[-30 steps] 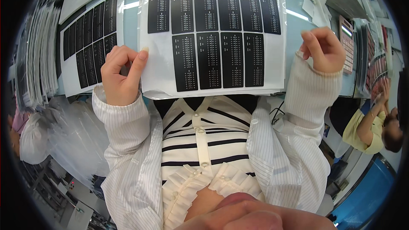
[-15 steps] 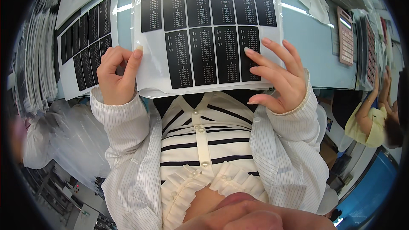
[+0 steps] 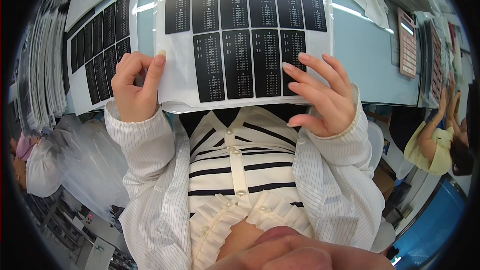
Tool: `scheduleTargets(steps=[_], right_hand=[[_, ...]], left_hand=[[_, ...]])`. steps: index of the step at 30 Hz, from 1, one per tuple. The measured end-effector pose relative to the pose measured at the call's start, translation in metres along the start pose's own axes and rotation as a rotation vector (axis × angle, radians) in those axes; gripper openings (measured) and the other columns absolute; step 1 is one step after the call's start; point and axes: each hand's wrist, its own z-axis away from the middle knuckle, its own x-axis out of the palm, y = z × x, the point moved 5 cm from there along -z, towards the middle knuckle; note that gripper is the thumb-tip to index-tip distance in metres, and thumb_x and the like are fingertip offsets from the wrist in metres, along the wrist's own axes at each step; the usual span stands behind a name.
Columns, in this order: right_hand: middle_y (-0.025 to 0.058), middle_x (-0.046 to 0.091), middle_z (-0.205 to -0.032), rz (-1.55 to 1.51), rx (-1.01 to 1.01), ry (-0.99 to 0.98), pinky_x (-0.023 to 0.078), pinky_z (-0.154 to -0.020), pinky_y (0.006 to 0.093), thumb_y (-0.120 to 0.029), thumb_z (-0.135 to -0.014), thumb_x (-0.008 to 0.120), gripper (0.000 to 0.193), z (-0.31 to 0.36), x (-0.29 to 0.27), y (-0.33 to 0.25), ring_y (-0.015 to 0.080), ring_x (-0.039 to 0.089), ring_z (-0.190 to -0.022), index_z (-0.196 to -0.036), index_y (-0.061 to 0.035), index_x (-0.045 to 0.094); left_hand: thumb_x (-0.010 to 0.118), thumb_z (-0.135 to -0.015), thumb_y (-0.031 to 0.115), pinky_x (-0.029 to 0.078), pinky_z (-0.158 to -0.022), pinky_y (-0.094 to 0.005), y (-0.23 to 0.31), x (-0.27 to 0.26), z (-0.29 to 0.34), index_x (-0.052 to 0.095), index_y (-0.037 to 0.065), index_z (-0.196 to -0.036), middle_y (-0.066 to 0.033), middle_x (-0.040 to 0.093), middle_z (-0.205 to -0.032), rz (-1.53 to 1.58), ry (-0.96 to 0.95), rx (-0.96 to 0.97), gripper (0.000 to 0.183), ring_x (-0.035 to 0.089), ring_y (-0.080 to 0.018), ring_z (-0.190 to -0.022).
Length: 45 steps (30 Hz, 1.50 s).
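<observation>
A white sheet bearing two rows of black rectangular labels lies in front of me at the table's near edge, with clear plastic film around its borders. One place at the left of the lower row is bare white. My left hand is closed at the sheet's left edge, thumb on top and the other fingers curled, their tips partly hidden. Over the sheet's lower right, my right hand has its fingers spread, the tips at the last black label. A similar sheet of black labels lies to the left.
Stacked sheets line the far left of the blue table. A pink calculator lies at the right, beside another stack. Clear plastic bags hang lower left. A person in yellow works at the right.
The sheet has shifted very slightly upward. My right hand has moved a little down and left over the label, its fingers somewhat closer together. My left hand has hardly moved.
</observation>
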Motion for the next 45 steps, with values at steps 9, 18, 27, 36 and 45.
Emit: scheduleTargets(steps=[9,18,27,36,45], right_hand=[[0.0100,0.069,-0.080,-0.332,-0.118,-0.035,0.040,-0.095,0.0460,-0.044,-0.084,0.058,0.042,0.009,-0.007,-0.008,0.0337,0.064,-0.096,-0.080,-0.0023,0.062],[0.0130,0.068,-0.100,0.007,0.001,0.021,0.038,-0.096,0.0474,-0.045,-0.082,0.060,0.045,-0.001,0.007,0.001,0.0328,0.060,-0.106,-0.094,-0.0015,0.060],[0.0104,0.070,-0.088,-0.144,0.020,0.110,0.043,-0.089,0.0459,-0.048,-0.082,0.058,0.044,0.009,-0.009,-0.002,0.0321,0.063,-0.097,-0.092,-0.0050,0.060],[0.0097,0.070,-0.089,-0.102,-0.084,-0.006,0.039,-0.094,0.0477,-0.046,-0.086,0.055,0.043,0.007,-0.001,-0.008,0.0296,0.062,-0.101,-0.090,-0.0040,0.064],[0.0099,0.070,-0.086,-0.075,0.086,0.136,0.046,-0.076,0.0384,-0.045,-0.086,0.055,0.041,0.013,-0.003,-0.007,0.0265,0.063,-0.090,-0.081,-0.0042,0.062]], left_hand=[[0.070,-0.081,0.015,0.030,-0.057,-0.0271,-0.001,0.000,0.001,0.055,0.000,-0.066,-0.0015,0.047,-0.060,0.018,0.002,-0.015,0.026,0.037,-0.0126,-0.060],[0.068,-0.082,0.014,0.030,-0.056,-0.0266,0.001,0.000,0.000,0.055,-0.001,-0.067,-0.0015,0.048,-0.061,0.012,-0.007,-0.006,0.025,0.037,-0.0128,-0.060],[0.068,-0.082,0.013,0.030,-0.056,-0.0260,0.002,0.001,0.001,0.054,0.000,-0.066,-0.0017,0.048,-0.060,0.008,-0.010,-0.009,0.025,0.037,-0.0125,-0.060],[0.066,-0.082,0.008,0.027,-0.055,-0.0259,0.004,0.003,0.001,0.050,0.000,-0.064,-0.0014,0.043,-0.058,0.009,0.010,-0.006,0.026,0.034,-0.0114,-0.059],[0.065,-0.081,0.007,0.027,-0.055,-0.0261,0.004,0.004,0.002,0.048,0.001,-0.062,-0.0010,0.042,-0.057,-0.015,0.039,0.029,0.026,0.034,-0.0119,-0.058]])
